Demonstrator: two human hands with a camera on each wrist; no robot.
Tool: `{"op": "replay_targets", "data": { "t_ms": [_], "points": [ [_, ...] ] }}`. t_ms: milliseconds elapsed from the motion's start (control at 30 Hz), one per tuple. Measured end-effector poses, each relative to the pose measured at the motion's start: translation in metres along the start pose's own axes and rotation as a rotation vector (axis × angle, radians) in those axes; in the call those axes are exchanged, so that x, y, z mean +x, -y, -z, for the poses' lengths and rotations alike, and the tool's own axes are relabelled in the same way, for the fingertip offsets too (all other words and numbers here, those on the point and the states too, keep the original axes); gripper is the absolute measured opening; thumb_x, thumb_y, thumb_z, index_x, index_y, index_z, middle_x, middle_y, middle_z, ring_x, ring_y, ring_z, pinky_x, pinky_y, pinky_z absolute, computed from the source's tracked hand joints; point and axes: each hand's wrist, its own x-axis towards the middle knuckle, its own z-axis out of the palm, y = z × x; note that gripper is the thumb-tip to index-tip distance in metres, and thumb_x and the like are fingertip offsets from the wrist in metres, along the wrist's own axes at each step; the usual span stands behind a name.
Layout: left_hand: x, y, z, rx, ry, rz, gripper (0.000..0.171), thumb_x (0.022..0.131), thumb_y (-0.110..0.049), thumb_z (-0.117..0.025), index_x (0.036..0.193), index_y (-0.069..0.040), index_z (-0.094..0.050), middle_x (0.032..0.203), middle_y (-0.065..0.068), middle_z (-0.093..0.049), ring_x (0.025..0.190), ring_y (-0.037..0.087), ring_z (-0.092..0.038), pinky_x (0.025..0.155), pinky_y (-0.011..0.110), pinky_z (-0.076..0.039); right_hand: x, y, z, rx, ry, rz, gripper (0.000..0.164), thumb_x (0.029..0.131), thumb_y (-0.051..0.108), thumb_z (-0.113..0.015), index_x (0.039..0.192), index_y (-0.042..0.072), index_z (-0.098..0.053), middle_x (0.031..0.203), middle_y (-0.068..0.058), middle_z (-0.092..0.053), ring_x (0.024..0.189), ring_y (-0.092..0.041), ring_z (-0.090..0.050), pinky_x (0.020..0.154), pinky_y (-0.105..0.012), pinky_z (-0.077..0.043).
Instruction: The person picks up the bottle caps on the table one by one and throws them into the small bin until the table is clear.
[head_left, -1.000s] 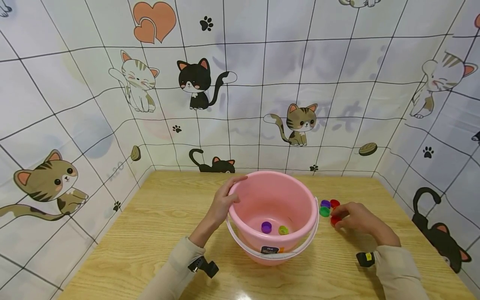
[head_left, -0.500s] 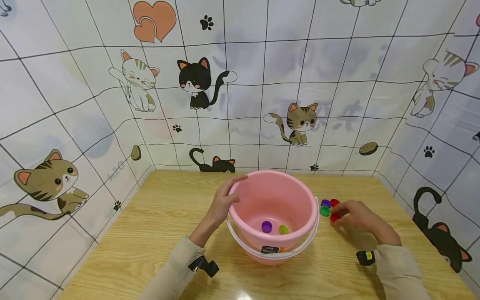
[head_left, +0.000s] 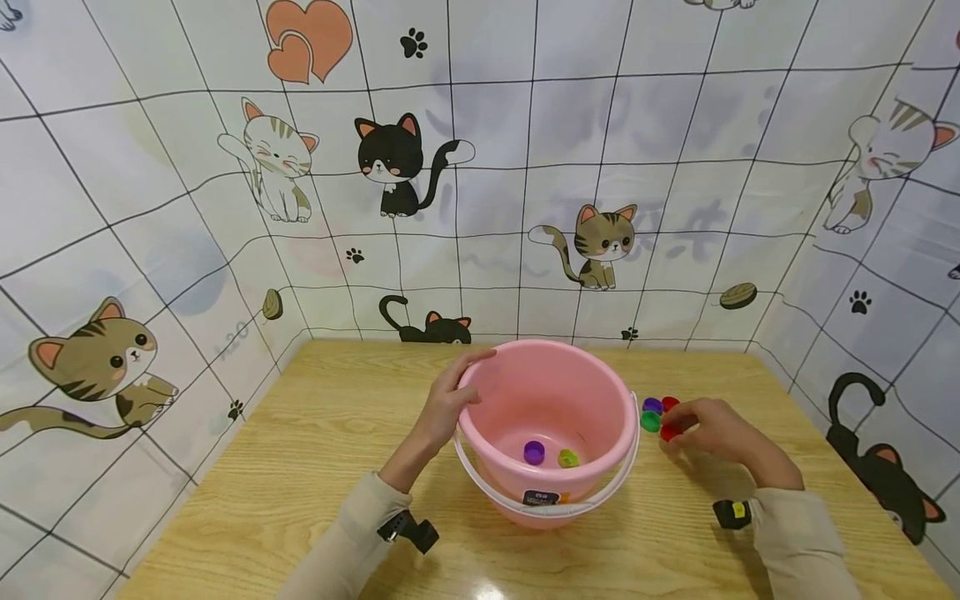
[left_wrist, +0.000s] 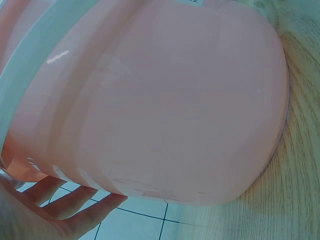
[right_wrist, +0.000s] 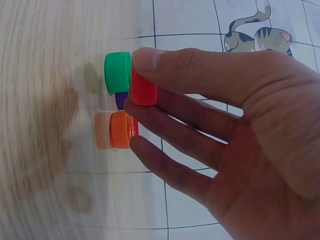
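Note:
My left hand [head_left: 441, 408] grips the left rim of a pink plastic bucket [head_left: 551, 392], thumb inside and fingers around the outside. The left wrist view shows the bucket's outer wall [left_wrist: 175, 110] with the fingers curled at its edge. To the right of the bucket, my right hand [head_left: 716, 433] pinches a red bottle cap [right_wrist: 144, 85] between thumb and fingertips. Close by on the table are a green cap [right_wrist: 117, 72], an orange cap [right_wrist: 122, 129], a purple cap [head_left: 652, 405] and another red cap [head_left: 671, 403], partly hidden by the hand.
Inside the bucket lie a purple cap [head_left: 534, 452] and a yellow-green cap [head_left: 567, 458]. Its white handle [head_left: 547, 510] hangs down at the front. Cat-patterned sheets [head_left: 487, 200] enclose the wooden table [head_left: 352, 400] at the back and sides.
The pinched red cap has shifted slightly up and away in the head view, and the orange cap is now hidden there. My left hand and the bucket stay put.

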Motion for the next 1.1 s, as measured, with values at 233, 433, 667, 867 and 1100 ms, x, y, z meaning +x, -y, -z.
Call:
{"op": "replay_targets", "data": {
  "t_ms": [233,433,667,867,1100],
  "points": [
    [-0.001,-0.001,-0.001,0.003,-0.010,-0.007,0.065,0.074,0.001,-0.047,0.136,-0.017,-0.053,0.136,0.011,-0.053,0.113,0.035,-0.056,0.084,0.050,-0.053,0.000,0.000,0.001,-0.023,0.003,0.008,0.034,0.077,0.017,-0.077,0.106,0.002,-0.071,0.096,-0.005,-0.071,0.088,-0.021,-0.064,0.077,-0.038,-0.056],
    [-0.002,-0.001,-0.001,-0.010,-0.002,-0.010,0.065,0.076,0.003,-0.047,0.139,-0.013,-0.049,0.140,0.014,-0.049,0.116,0.038,-0.054,0.084,0.048,-0.053,0.000,0.000,0.001,-0.025,0.003,0.023,0.034,0.077,0.018,-0.077,0.106,0.002,-0.070,0.095,-0.005,-0.071,0.087,-0.021,-0.064,0.077,-0.040,-0.056],
    [-0.001,-0.001,-0.002,-0.003,-0.017,-0.005,0.065,0.075,0.002,-0.047,0.136,-0.017,-0.053,0.136,0.011,-0.053,0.113,0.035,-0.056,0.085,0.053,-0.052,0.002,-0.001,0.002,-0.036,-0.006,0.022,0.032,0.078,0.017,-0.076,0.106,0.004,-0.071,0.095,-0.002,-0.070,0.087,-0.018,-0.063,0.073,-0.032,-0.054],
    [0.000,0.000,-0.001,0.016,-0.014,-0.007,0.064,0.075,0.001,-0.047,0.136,-0.018,-0.053,0.135,0.011,-0.053,0.113,0.035,-0.056,0.085,0.052,-0.052,0.001,0.000,0.003,-0.034,-0.015,0.037,0.031,0.078,0.019,-0.076,0.105,0.004,-0.071,0.094,-0.002,-0.071,0.086,-0.018,-0.063,0.074,-0.032,-0.055],
    [-0.003,-0.010,0.000,0.010,0.019,0.007,0.064,0.078,0.004,-0.045,0.140,-0.009,-0.047,0.141,0.019,-0.047,0.117,0.043,-0.052,0.087,0.060,-0.049,-0.002,0.005,0.007,-0.031,-0.018,0.061,0.030,0.080,0.020,-0.075,0.106,0.005,-0.071,0.095,-0.002,-0.071,0.087,-0.018,-0.063,0.073,-0.029,-0.053]
  ]
}}
